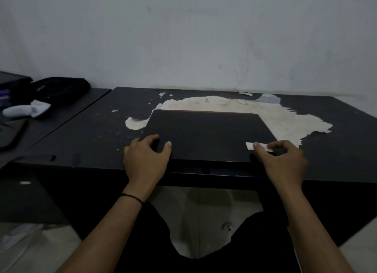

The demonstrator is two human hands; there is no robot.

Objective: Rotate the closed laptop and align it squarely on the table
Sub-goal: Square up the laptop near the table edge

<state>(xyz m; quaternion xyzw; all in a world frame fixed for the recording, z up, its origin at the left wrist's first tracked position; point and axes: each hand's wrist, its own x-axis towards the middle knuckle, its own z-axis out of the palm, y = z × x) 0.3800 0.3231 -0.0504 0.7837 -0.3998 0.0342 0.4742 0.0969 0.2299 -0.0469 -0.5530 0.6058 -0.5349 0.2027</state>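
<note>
A closed black laptop (208, 134) lies flat on the dark table (91, 138), its near edge close to the table's front edge and roughly parallel to it. A white sticker (250, 145) marks its near right corner. My left hand (146, 156) grips the near left corner, thumb on the lid and fingers curled around the left side. My right hand (283, 160) holds the near right corner, fingers resting over the sticker.
The tabletop's black coating has peeled into a large pale patch (285, 117) behind and right of the laptop. A second table on the left holds a black pouch (59, 89) and a white controller (26, 109). A wall stands right behind the table.
</note>
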